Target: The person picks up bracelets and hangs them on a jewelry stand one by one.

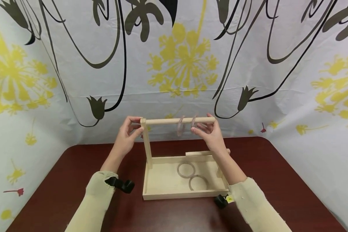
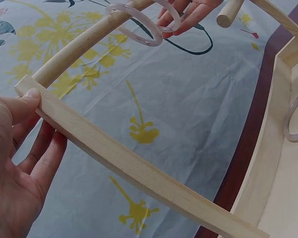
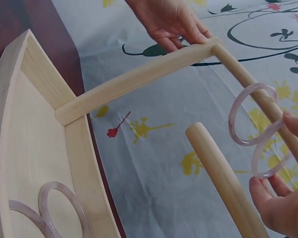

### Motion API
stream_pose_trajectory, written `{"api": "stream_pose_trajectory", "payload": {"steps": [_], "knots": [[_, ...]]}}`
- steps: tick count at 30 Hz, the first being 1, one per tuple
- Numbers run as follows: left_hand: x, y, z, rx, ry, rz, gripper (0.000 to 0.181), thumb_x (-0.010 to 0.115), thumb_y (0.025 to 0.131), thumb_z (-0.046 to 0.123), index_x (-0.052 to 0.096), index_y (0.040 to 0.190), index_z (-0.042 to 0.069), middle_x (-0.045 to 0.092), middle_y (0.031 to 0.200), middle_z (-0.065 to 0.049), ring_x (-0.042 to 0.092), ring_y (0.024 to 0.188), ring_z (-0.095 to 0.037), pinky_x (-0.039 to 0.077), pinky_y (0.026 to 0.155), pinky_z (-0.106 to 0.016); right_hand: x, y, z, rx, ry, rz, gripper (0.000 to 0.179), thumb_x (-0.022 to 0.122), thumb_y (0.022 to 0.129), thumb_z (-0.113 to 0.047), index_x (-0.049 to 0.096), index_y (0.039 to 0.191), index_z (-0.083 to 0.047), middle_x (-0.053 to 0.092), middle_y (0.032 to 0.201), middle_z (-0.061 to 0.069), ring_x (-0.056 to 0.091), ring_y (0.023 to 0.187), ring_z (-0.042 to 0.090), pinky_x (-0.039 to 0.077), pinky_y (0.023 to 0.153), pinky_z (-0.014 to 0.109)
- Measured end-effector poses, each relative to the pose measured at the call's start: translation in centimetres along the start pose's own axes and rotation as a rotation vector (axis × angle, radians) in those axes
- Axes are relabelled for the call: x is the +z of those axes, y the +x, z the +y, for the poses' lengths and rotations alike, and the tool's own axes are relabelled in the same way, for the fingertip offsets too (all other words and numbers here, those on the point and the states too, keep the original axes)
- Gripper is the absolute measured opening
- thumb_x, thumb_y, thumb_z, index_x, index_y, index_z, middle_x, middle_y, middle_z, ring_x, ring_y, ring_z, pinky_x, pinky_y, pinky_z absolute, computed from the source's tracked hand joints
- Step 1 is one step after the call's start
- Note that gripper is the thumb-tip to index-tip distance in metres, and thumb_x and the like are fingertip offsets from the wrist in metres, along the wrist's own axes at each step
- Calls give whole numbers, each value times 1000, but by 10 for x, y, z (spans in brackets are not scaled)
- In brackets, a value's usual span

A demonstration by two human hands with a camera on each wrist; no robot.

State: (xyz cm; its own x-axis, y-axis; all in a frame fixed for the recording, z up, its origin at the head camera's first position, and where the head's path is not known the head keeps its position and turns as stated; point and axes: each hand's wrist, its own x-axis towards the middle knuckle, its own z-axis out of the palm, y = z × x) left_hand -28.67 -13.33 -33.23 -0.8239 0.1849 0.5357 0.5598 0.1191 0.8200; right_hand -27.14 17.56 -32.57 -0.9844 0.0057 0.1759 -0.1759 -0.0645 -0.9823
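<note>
A wooden rack has a tall post (image 1: 147, 141) at its left, from whose top a round rod (image 1: 162, 121) runs to the right. My left hand (image 1: 126, 133) grips the top of this post, thumb on the near side and fingers behind. Two translucent, pale pinkish bangles hang on the rod. The inner bangle (image 3: 232, 119) hangs free of both hands. My right hand (image 1: 212, 137), near the rod's free end, pinches the outer bangle (image 3: 257, 158) between thumb and fingers. Its thumb and fingertips are at the ring's edge in the right wrist view.
The rack's shallow wooden tray (image 1: 162, 194) sits on a dark red table (image 1: 84, 180). Two more bangles, one farther back (image 1: 178, 170) and one nearer (image 1: 189, 183), lie in it. A lower rod (image 1: 195, 153) stands at the right, partly behind my right forearm. Patterned cloth (image 1: 174, 106) hangs behind.
</note>
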Motion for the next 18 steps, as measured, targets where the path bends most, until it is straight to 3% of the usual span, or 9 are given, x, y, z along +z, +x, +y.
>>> {"api": "stream_pose_trajectory", "payload": {"steps": [9, 14, 18], "knots": [[-1, -1, -4, 28, 3, 16, 32, 55, 98, -6, 46, 129, -10, 52, 118, 12, 59, 102, -6, 54, 74, -19, 0, -1, 0, 59, 119, -53, 82, 60, 95, 0, 13, 160, -19, 38, 148, 5, 44, 138, 24, 52, 98, 20], [-1, -1, -4, 25, -10, 17, 32, 54, 98, -6, 46, 129, -10, 52, 118, 12, 60, 103, -9, 54, 75, -19, -2, -3, 0, 46, 155, -61, 81, 60, 95, 0, 14, 159, -17, 40, 143, 2, 46, 135, 22, 54, 98, 23], [1, 0, -4, 24, -21, 7, 32, 54, 98, -6, 46, 129, -10, 52, 120, 7, 60, 102, -12, 55, 73, -19, -5, -7, -1, 39, 151, -53, 80, 61, 95, 0, 14, 159, -13, 43, 137, -1, 48, 132, 21, 54, 98, 23]]}}
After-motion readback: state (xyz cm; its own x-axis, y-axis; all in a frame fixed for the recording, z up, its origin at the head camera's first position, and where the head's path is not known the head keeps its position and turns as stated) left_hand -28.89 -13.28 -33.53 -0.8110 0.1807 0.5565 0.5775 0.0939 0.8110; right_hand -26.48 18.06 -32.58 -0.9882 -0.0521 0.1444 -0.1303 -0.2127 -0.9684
